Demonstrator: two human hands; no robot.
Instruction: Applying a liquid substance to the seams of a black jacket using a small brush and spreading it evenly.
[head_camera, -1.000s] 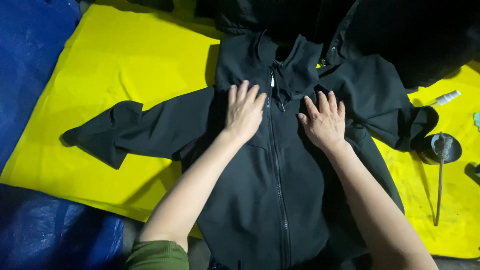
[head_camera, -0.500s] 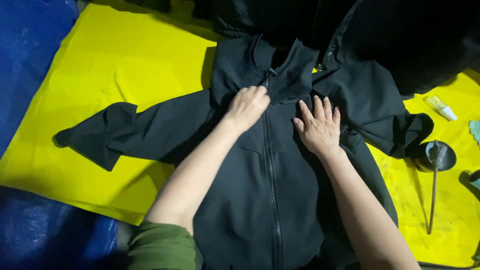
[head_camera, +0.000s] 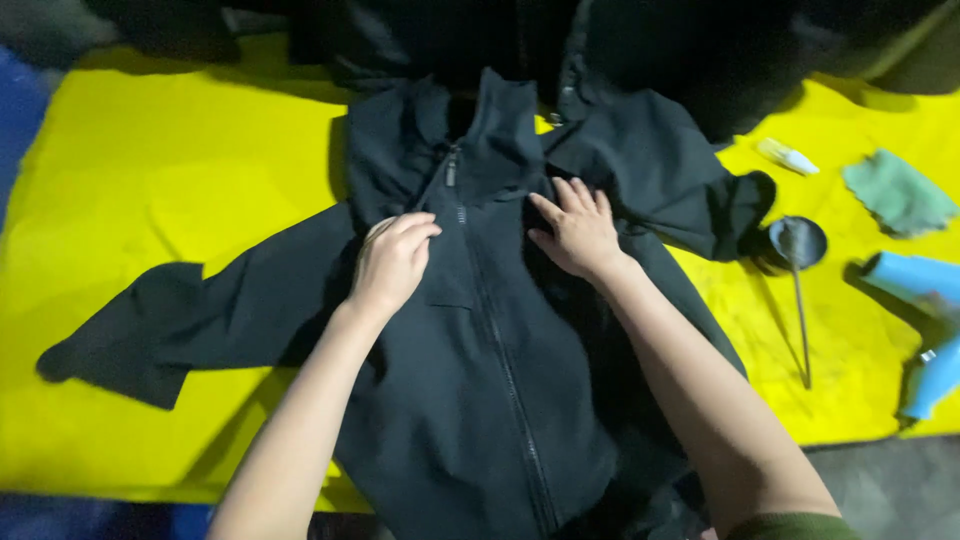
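Black, matte and smooth-woven, a zip-up jacket (head_camera: 480, 360) lies face up across the middle of a bright yellow sheet (head_camera: 170, 190) that covers the table, its hem hanging toward the near edge. As far as can be judged, the laying-out is largely done: the front zipper (head_camera: 500, 350) is closed up to the collar, the body lies fairly flat, and one sleeve (head_camera: 190, 320) stretches out toward the left edge. What looks unfinished is the upper part: the stand-up collar (head_camera: 480, 130) is rumpled and the other sleeve (head_camera: 660, 170) is folded back on itself in a loose heap toward the far right. The left hand (head_camera: 392, 262) rests on the chest just left of the zipper with fingers curled together, knuckles up, seeming to pinch or press the fabric, though whether cloth is truly gripped cannot be told. The right hand (head_camera: 575, 232) lies flat and open on the chest to the right of the zipper, fingers spread, holding nothing. Near the right edge sit a round dark metal funnel with a long thin stem (head_camera: 797, 260), a small white tube (head_camera: 787, 156), a crumpled green cloth (head_camera: 898, 192), and a pale blue plastic handheld tool (head_camera: 925, 320). More dark garments (head_camera: 700, 50) are piled along the far edge.
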